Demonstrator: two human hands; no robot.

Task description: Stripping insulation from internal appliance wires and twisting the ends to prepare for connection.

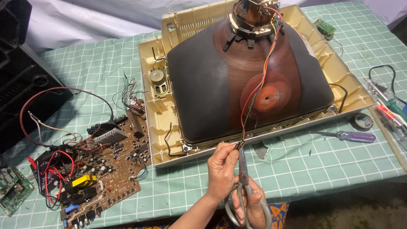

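Note:
A dark picture tube [207, 85] lies face down in a beige television front frame [159, 127] on a green checked cloth. A thin bundle of coloured wires [259, 82] runs from the tube's neck down to the frame's near edge. My left hand [220, 169] pinches the lower end of that bundle. My right hand [254, 208] grips the grey handles of a pair of scissors [243, 167]. The scissor blades point up and meet the wires just beside my left fingertips.
A brown circuit board [112, 167] with red and black leads lies left of the frame. A purple-handled screwdriver [354, 136], a tape roll [363, 121] and more tools [390, 110] lie to the right. A black casing [21, 85] stands at far left.

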